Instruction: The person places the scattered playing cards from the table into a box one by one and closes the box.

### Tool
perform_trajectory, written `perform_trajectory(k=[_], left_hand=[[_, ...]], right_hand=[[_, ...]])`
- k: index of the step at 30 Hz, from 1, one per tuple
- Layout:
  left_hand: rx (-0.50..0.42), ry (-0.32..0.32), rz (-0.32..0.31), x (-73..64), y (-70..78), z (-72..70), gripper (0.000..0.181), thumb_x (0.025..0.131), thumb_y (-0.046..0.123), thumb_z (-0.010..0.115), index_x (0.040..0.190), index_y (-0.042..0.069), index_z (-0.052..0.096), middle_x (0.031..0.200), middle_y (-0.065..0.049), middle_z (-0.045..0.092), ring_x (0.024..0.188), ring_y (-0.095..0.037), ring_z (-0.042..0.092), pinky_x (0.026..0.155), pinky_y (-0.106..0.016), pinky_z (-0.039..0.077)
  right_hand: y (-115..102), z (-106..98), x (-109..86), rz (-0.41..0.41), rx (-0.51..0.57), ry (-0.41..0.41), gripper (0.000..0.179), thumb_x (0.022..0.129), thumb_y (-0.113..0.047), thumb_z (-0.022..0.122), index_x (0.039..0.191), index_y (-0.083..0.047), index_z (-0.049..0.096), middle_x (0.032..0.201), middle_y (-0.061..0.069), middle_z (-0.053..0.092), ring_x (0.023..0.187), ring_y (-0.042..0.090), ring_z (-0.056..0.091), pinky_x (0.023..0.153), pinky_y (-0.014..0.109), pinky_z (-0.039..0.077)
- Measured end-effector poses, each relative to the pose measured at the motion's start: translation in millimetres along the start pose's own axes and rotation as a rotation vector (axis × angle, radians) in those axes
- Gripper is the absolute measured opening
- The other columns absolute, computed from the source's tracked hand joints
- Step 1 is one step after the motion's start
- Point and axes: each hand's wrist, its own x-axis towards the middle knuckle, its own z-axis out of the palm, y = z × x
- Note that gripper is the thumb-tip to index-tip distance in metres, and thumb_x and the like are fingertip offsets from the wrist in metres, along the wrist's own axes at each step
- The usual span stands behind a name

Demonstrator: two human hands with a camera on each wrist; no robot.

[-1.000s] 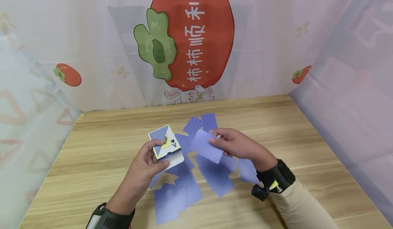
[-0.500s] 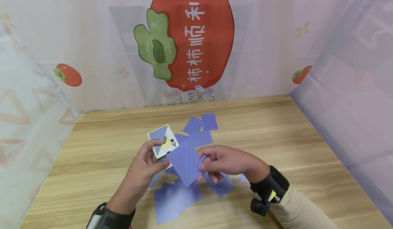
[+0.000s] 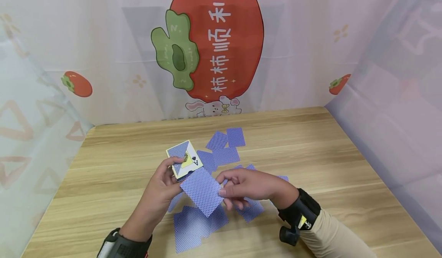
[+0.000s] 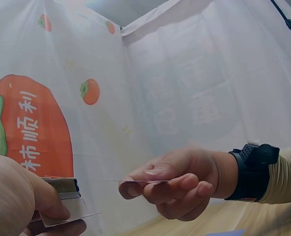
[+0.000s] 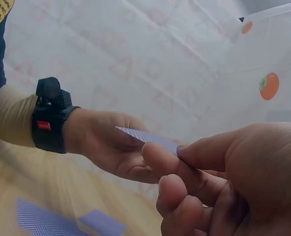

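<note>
My left hand (image 3: 160, 191) grips a playing card box (image 3: 184, 158) with a blue pattern and an ace of spades printed on its face. In the left wrist view the box's open end (image 4: 67, 187) faces right, its flap sticking out. My right hand (image 3: 246, 187) pinches a blue-backed playing card (image 3: 203, 191) between thumb and fingers. In the head view that card overlaps the box's open end and hides the flap; whether it touches the box I cannot tell. Several face-down cards (image 3: 191, 227) lie scattered on the table beneath both hands.
Farther back on the wooden table (image 3: 121, 166) lie more face-down cards (image 3: 226, 155), some overlapping. Others sit partly hidden under my right hand and wrist. A printed curtain (image 3: 290, 58) stands behind the table's far edge.
My right hand has moved left and a little toward me, bringing the pinched card from above the scattered cards to the box's open end. My left hand and the box have barely moved.
</note>
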Motion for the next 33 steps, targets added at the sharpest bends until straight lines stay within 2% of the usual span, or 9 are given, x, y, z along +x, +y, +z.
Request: perform_trajectory(k=[2, 8, 11, 14, 18, 22, 25, 28, 33], left_hand=[[0.006, 0.000, -0.003, 0.1, -0.2, -0.3, 0.060, 0.091, -0.012, 0.061, 0.140, 0.007, 0.034, 0.148, -0.024, 0.034, 0.119, -0.016, 0.061, 0.092, -0.026, 0.056], [0.015, 0.005, -0.004, 0.8, -1.3, -0.7, 0.060, 0.091, -0.012, 0.061, 0.141, 0.006, 0.033, 0.149, -0.024, 0.034, 0.119, -0.017, 0.060, 0.092, -0.027, 0.056], [0.021, 0.008, -0.010, 0.9, -2.1, -0.9, 0.061, 0.091, -0.011, 0.062, 0.141, 0.007, 0.033, 0.149, -0.023, 0.034, 0.118, -0.018, 0.061, 0.091, -0.027, 0.056], [0.026, 0.012, -0.015, 0.8, -2.6, -0.3, 0.061, 0.091, -0.010, 0.063, 0.142, 0.007, 0.033, 0.148, -0.023, 0.034, 0.118, -0.018, 0.061, 0.090, -0.026, 0.056], [0.021, 0.013, -0.020, 0.1, -2.7, 1.4, 0.062, 0.090, -0.011, 0.063, 0.141, 0.006, 0.033, 0.148, -0.024, 0.035, 0.117, -0.018, 0.061, 0.089, -0.026, 0.057], [0.018, 0.005, -0.025, -0.6, -2.4, 4.1, 0.063, 0.090, -0.012, 0.063, 0.142, 0.005, 0.032, 0.147, -0.026, 0.036, 0.118, -0.018, 0.061, 0.089, -0.026, 0.057], [0.026, 0.000, -0.034, -0.2, -3.6, 5.1, 0.064, 0.089, -0.012, 0.063, 0.143, 0.004, 0.033, 0.147, -0.026, 0.036, 0.118, -0.019, 0.061, 0.091, -0.027, 0.056], [0.034, -0.005, -0.051, 0.8, -6.4, 5.7, 0.064, 0.088, -0.012, 0.064, 0.142, 0.005, 0.034, 0.148, -0.025, 0.037, 0.118, -0.019, 0.061, 0.092, -0.028, 0.056], [0.007, -0.021, -0.073, 0.7, -8.8, 8.1, 0.064, 0.087, -0.014, 0.063, 0.140, 0.005, 0.034, 0.148, -0.025, 0.036, 0.121, -0.018, 0.060, 0.094, -0.030, 0.055]], right_hand=[[0.5, -0.3, 0.2, -0.022, 0.045, -0.015, 0.028, 0.106, -0.016, 0.052, 0.128, 0.000, 0.045, 0.084, 0.014, 0.068, 0.057, 0.009, 0.055, 0.050, 0.021, 0.045], [-0.1, -0.3, 0.9, -0.028, 0.155, -0.065, 0.040, 0.104, -0.008, 0.054, 0.139, 0.002, 0.037, 0.100, 0.015, 0.073, 0.064, 0.010, 0.062, 0.054, 0.021, 0.051], [0.1, 1.3, 2.3, -0.032, 0.153, -0.070, 0.044, 0.103, -0.006, 0.056, 0.141, 0.001, 0.037, 0.110, 0.028, 0.069, 0.069, 0.011, 0.063, 0.056, 0.022, 0.053], [1.1, 3.7, 3.7, -0.061, 0.092, -0.054, 0.041, 0.103, -0.007, 0.057, 0.140, 0.002, 0.040, 0.112, 0.035, 0.065, 0.069, 0.012, 0.063, 0.057, 0.022, 0.053], [2.8, 6.4, 5.6, -0.069, -0.051, 0.025, 0.033, 0.103, -0.011, 0.058, 0.131, 0.000, 0.045, 0.103, 0.021, 0.071, 0.067, 0.013, 0.062, 0.056, 0.025, 0.054], [3.7, 8.5, 8.6, -0.028, -0.154, 0.151, 0.025, 0.101, -0.015, 0.063, 0.120, -0.004, 0.051, 0.088, 0.006, 0.066, 0.064, 0.020, 0.061, 0.053, 0.031, 0.054], [4.2, 9.9, 10.7, -0.004, -0.198, 0.242, 0.021, 0.098, -0.018, 0.067, 0.112, -0.007, 0.056, 0.082, 0.002, 0.061, 0.064, 0.023, 0.058, 0.052, 0.032, 0.052], [5.5, 11.0, 12.6, 0.000, -0.253, 0.325, 0.018, 0.097, -0.023, 0.070, 0.105, -0.010, 0.060, 0.081, 0.002, 0.060, 0.064, 0.017, 0.055, 0.051, 0.030, 0.051], [7.6, 10.3, 15.6, 0.021, -0.311, 0.466, 0.015, 0.100, -0.028, 0.066, 0.097, -0.014, 0.062, 0.079, 0.002, 0.062, 0.061, 0.014, 0.054, 0.051, 0.025, 0.049]])
